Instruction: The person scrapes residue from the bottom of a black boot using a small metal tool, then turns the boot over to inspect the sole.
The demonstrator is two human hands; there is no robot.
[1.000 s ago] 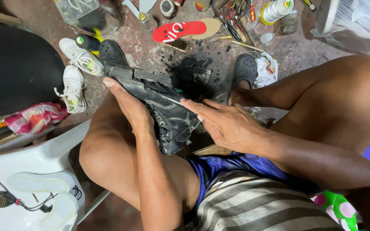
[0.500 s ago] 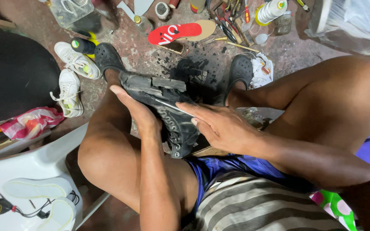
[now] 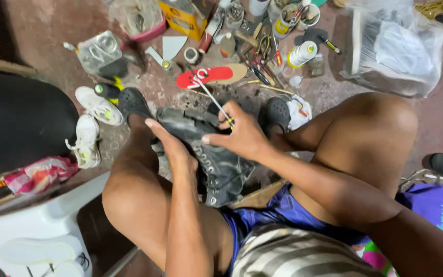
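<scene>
A black lace-up boot (image 3: 216,164) lies on the person's lap between the two bare thighs, sole end pointing toward 12 o'clock and the opening toward 6. Its leather is dull, scuffed and creased, grey with dust along the folds; a row of metal eyelets with lacing runs down the front, and the upper sags rather than standing firm. The sole edge at the far end looks thick and worn.

The left hand (image 3: 173,149) lies flat along the boot's left side, at about 9 o'clock from it, fingers stretched toward the sole and pressing the boot; it steadies rather than grips. The right hand (image 3: 239,136) sits on top of the boot at about 1 o'clock, fingers pinched tight on a thin tool (image 3: 230,121) with a yellowish handle, from which a pale thread (image 3: 208,95) runs taut toward 11 o'clock.

On the stained floor beyond the boot, at 12 o'clock, lies a red insole (image 3: 205,77) on a tan one. At 1 o'clock stands a spool (image 3: 302,53) of white thread among scattered hand tools. At 10 o'clock lie white sneakers (image 3: 92,118), and a dark clog (image 3: 132,102) covers the left foot. A clear plastic bag (image 3: 393,48) sits at 2 o'clock. A white plastic chair (image 3: 32,225) is at 8 o'clock.
</scene>
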